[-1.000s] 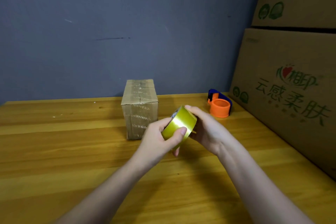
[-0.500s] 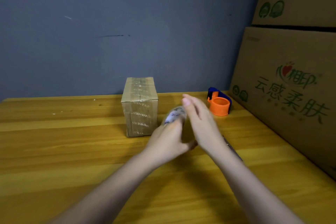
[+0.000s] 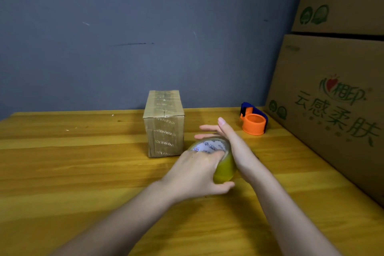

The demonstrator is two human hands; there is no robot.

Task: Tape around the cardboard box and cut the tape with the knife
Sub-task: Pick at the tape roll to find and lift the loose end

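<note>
Currently — left hand (image 3: 195, 172) gripped tape roll (image 3: 220, 160) | right hand (image 3: 232, 143) flat, fingers straight against roll | cardboard box (image 3: 164, 124) upright on bench (image 3: 83, 172) — just beyond-left, left hand nearer.

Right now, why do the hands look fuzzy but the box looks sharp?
Head view: the left hand and right hand are smeared with blur around the yellow tape roll, while the box and orange dispenser have crisp edges. The wide lens also bends the table edge and leans the big cartons. Soft shadows only.
</note>
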